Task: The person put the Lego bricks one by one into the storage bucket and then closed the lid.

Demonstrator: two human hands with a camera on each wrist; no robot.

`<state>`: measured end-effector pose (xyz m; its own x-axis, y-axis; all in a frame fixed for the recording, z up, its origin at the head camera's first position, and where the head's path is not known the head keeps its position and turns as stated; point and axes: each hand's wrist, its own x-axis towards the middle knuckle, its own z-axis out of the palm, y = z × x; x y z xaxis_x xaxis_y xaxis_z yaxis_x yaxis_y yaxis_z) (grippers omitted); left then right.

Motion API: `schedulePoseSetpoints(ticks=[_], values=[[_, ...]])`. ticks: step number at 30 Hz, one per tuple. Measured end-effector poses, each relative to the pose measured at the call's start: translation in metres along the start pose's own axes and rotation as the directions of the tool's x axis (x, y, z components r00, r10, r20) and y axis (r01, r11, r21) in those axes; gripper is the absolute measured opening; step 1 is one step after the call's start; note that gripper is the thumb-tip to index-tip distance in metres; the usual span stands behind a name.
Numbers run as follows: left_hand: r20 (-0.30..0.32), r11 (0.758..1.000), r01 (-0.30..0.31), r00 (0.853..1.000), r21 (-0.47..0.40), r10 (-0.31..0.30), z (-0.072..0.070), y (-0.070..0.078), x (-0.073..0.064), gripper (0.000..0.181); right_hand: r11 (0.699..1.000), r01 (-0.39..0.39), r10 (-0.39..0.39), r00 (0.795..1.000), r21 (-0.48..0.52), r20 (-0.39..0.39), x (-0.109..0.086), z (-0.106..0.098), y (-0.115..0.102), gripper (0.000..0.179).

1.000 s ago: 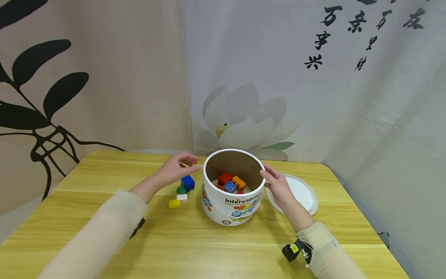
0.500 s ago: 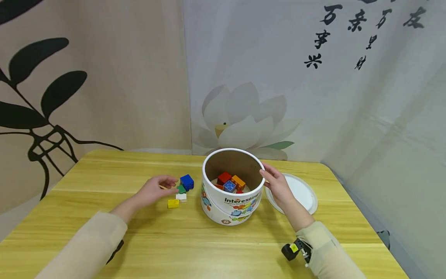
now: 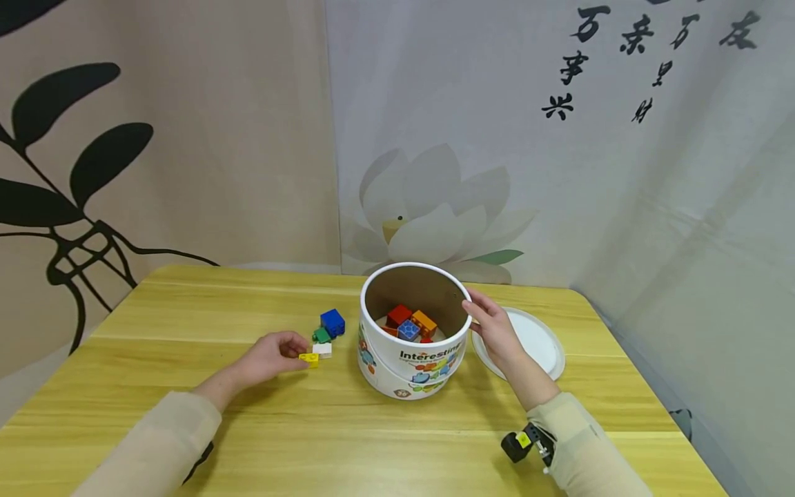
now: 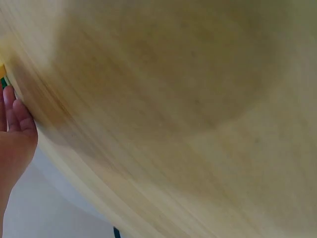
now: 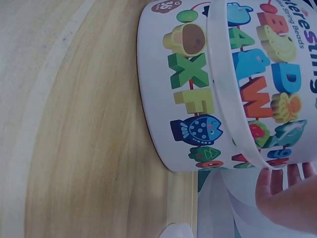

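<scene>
My left hand point(image 3: 271, 359) is at the yellow toy brick point(image 3: 310, 359) on the table, thumb and fingers closed about its left end. Just behind that brick lie a white brick point(image 3: 322, 350), a green brick point(image 3: 321, 335) and a blue brick point(image 3: 332, 322). My right hand point(image 3: 493, 328) grips the rim of a round white bucket point(image 3: 380, 369), thumb over the edge and fingers along the outer side. Inside the bucket are red bricks point(image 3: 398, 315), an orange brick point(image 3: 424, 324) and a patterned blue brick point(image 3: 408, 330).
A round white lid point(image 3: 539, 345) lies flat to the right of the bucket, partly behind my right hand. The wooden table point(image 3: 348, 442) ends at a printed curtain point(image 3: 248, 138) at the back. The bucket's white handle point(image 5: 230, 94) hangs down its side.
My left hand has come away from beside the bucket, moving left and toward me, down to the yellow brick. The right hand has stayed on the bucket rim.
</scene>
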<state>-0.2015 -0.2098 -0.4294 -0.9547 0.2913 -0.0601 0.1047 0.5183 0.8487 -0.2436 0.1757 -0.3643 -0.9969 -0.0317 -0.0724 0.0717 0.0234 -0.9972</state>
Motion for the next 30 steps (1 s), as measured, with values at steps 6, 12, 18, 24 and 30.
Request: schedulePoseSetpoints(ticks=[6,12,18,24,30], values=[[-0.001,0.999,-0.005,1.0,0.035,0.005,0.002,-0.005,0.0,0.023,1.0,-0.001,0.001,1.0,-0.01,0.0,0.0,0.001,-0.001,0.045],[-0.002,0.999,-0.012,1.0,0.048,0.012,0.001,-0.005,0.001,0.02,1.0,0.006,-0.006,1.0,-0.001,0.0,0.0,0.001,0.0,0.045],[0.0,0.999,-0.007,1.0,0.052,0.007,-0.003,0.001,0.0,0.018,1.0,0.01,-0.01,1.0,-0.006,0.017,0.002,-0.001,0.003,0.046],[-0.015,0.998,-0.02,1.0,0.051,0.021,-0.011,0.015,0.001,0.019,1.0,0.015,-0.015,1.0,0.001,0.018,0.002,-0.002,0.004,0.048],[-0.027,0.999,-0.005,1.0,0.053,0.007,-0.017,0.025,0.004,0.019,1.0,0.011,-0.011,1.0,0.022,0.009,0.002,-0.001,0.004,0.046]])
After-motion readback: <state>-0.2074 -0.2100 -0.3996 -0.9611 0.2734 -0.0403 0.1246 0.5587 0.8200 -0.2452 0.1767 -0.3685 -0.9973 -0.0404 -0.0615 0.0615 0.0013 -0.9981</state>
